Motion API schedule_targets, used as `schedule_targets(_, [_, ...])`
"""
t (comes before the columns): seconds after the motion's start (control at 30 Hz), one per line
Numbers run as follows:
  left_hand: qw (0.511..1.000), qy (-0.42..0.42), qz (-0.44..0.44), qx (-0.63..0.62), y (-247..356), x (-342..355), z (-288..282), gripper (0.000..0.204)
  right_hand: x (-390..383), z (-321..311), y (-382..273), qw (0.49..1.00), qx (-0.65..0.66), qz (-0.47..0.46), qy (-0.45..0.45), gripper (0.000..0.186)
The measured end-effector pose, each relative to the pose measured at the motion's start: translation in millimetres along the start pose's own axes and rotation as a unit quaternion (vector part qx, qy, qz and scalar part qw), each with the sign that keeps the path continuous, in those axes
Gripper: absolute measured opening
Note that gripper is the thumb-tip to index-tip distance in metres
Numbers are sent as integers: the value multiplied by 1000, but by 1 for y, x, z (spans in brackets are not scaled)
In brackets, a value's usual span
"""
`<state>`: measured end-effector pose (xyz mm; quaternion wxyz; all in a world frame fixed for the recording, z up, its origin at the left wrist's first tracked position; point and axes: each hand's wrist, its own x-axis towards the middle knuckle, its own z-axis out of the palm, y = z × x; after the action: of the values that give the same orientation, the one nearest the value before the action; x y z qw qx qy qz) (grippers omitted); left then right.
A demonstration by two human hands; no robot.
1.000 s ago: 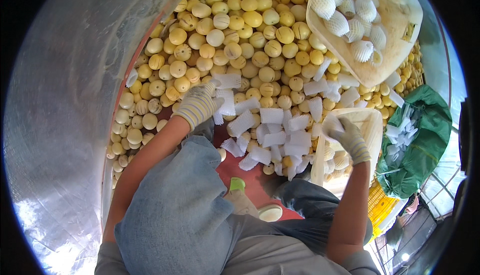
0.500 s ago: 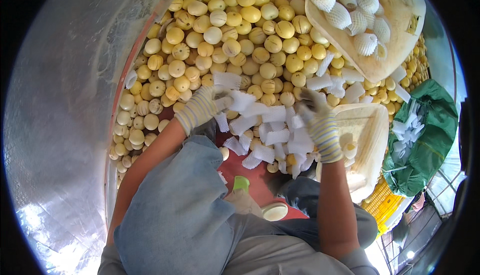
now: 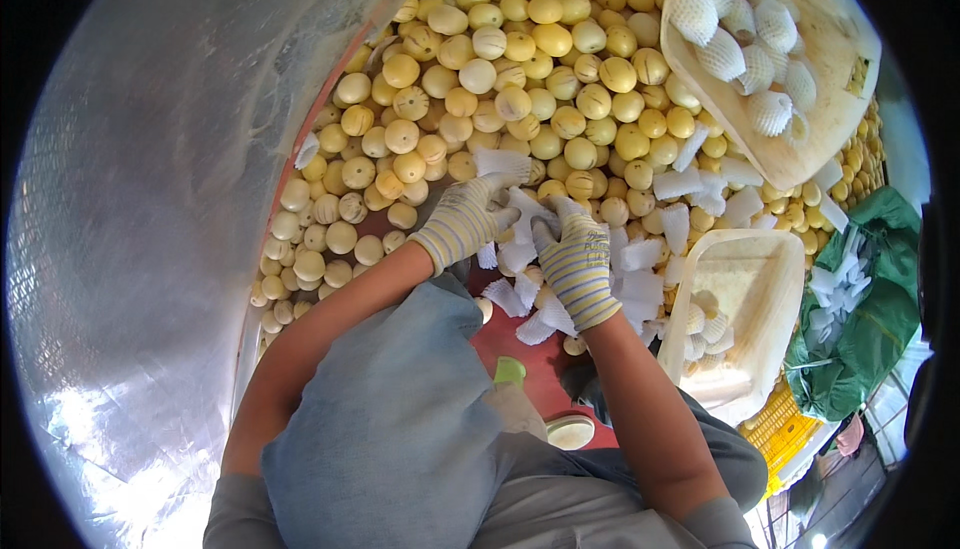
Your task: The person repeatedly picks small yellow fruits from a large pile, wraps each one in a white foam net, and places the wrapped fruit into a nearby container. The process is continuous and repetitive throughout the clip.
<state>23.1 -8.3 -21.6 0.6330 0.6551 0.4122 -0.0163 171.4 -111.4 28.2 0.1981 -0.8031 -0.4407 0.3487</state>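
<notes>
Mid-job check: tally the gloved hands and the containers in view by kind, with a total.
Gloved hands: 2
Cream tubs: 2
Green bag: 1
Yellow crate, partly hidden: 1
Total: 6

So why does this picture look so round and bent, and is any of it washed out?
Head view: the fisheye lens leaves black corners and curves the edge of the shiny silvery sheeting; same head view: glare whitens that sheeting's lower part, while the pale-striped, knit-gloved left hand and matching right hand lie outside it.
</notes>
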Motion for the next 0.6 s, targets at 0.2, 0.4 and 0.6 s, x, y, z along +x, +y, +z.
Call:
schedule_targets(0.2, [976,41,21,211,9,2,-4,50,8,12,-4,999,-31,-21,-3,31])
schedule_targets(0.4, [998,37,34,-34,-5,2,-2,51,14,-2,-7,989,124,62,-50,37])
schedule_targets(0.6, [998,35,0,-56,-2,2,-2,50,11,3,-6,994,95,27,-49,39])
